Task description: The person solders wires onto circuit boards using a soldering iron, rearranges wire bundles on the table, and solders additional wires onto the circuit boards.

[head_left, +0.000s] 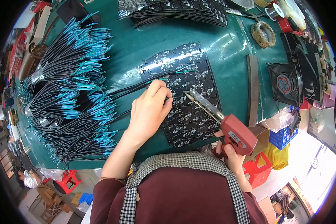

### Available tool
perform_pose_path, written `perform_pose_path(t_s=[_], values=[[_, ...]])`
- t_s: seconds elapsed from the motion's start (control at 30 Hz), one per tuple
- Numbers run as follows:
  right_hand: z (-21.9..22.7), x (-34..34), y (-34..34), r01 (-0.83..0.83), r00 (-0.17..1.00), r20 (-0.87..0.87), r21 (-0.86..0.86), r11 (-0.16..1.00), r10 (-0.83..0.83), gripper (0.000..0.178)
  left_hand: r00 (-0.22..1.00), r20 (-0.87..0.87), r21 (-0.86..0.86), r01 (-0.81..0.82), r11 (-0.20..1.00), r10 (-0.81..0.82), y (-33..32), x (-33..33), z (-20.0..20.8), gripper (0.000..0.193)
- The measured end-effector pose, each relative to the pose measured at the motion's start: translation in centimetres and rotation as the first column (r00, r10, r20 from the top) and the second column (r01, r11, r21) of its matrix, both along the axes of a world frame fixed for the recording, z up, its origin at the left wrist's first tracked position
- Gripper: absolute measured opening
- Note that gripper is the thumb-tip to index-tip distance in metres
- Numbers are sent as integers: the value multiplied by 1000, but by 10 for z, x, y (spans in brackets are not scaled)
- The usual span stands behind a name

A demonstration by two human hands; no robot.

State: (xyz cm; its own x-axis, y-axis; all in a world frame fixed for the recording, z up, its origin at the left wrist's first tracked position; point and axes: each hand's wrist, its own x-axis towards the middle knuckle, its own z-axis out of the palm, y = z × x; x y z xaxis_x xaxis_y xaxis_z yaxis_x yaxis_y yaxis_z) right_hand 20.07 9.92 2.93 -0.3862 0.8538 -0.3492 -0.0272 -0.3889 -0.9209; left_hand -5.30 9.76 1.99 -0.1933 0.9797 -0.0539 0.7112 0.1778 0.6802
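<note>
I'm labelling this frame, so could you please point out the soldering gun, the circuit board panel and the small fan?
soldering gun [238, 135], head view, on its red body.
circuit board panel [188, 117], head view, on its black middle.
small fan [284, 84], head view, on its hub.

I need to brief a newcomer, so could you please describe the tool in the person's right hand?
On the green workbench, find the black circuit board panel at its near edge. The red pistol-grip soldering gun in the right hand points at it, the only red, metal-tipped tool there.
</note>
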Motion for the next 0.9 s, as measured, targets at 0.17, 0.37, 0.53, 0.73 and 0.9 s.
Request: perform_pose_path(t_s=[0.17,0.37,0.53,0.73,0.9], values=[[-3,-2,-1,-27,999,-40,-40,999,26,55,1000,-17,68,-18,998,20,-2,2,-9,15],[-5,-3,0,-63,995,-83,-80,995,57,45,996,87,73,-29,997,23,-3,-1,-14,16],[-5,-6,1,-61,996,-75,-103,993,54,36,995,98,65,-37,997,31,-3,-2,-12,16],[-7,-7,-2,-52,998,17,-74,996,53,50,995,93,52,-42,998,37,-5,-2,-13,16],[-5,-8,-3,-17,999,37,-97,995,21,46,996,87,62,-40,997,34,-5,-2,-14,16]])
